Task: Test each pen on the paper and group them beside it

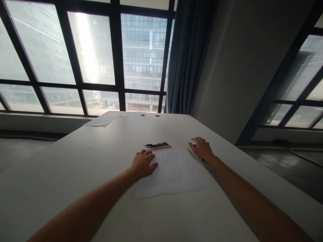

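A white sheet of paper (176,178) lies in front of me, with small handwriting near its upper part. My left hand (143,163) rests flat on the paper's left edge, fingers spread and thumb pointing right. To the right of the sheet, my right hand (202,148) is closed around a dark pen (202,159); only its two ends show, the rest being hidden by the palm and fingers. Just beyond the paper, a black-and-green pen (157,145) and an orange pen (161,147) lie side by side, both roughly crosswise.
The white table (113,144) stretches toward the windows (143,53). More paper sheets (103,118) lie at its far left edge. Two dark round spots (157,116) mark the far end. A blue curtain (185,60) hangs beside a grey wall (222,77).
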A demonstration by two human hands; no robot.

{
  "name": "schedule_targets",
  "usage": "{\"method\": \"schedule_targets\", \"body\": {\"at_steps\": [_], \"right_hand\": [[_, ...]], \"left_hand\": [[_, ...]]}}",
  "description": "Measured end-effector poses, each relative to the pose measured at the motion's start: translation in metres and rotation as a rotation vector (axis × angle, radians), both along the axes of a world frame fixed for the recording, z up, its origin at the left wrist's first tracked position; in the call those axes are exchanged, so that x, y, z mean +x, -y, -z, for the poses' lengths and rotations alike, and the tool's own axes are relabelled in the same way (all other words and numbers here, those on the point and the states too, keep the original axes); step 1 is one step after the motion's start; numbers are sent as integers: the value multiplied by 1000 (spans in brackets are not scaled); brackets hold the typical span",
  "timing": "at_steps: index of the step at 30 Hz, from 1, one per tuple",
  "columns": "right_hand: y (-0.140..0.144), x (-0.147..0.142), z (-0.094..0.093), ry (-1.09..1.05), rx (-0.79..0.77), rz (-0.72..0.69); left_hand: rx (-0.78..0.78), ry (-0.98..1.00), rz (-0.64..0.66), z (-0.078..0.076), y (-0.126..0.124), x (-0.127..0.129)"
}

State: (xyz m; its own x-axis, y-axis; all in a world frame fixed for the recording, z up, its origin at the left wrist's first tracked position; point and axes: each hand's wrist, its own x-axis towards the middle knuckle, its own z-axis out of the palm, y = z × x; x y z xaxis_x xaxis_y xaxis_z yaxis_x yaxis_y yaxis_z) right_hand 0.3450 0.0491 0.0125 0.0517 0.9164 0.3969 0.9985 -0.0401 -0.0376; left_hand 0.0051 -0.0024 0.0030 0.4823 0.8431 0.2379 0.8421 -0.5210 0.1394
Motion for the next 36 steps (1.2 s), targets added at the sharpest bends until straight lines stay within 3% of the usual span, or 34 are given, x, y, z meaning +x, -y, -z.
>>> {"method": "schedule_targets", "body": {"at_steps": [2, 5, 10, 19, 24, 29, 36], "right_hand": [[-1, -26, 0, -22, 37, -131], [-7, -64, 4, -37, -48, -361], [-16, -101, 7, -52, -98, -345], [-1, -91, 0, -47, -71, -355], [20, -99, 2, -180, 60, -543], [31, -112, 16, -352, 177, -732], [34, -115, 22, -403, 263, -765]], "left_hand": [[3, 6, -2, 0, 0, 0], [8, 15, -5, -1, 0, 0], [22, 39, -24, -3, 2, 2], [82, 135, -55, -1, 2, 4], [294, 221, 11, 0, -3, 3], [333, 250, 86, 6, -8, -1], [355, 306, 55, 9, -9, -3]]}}
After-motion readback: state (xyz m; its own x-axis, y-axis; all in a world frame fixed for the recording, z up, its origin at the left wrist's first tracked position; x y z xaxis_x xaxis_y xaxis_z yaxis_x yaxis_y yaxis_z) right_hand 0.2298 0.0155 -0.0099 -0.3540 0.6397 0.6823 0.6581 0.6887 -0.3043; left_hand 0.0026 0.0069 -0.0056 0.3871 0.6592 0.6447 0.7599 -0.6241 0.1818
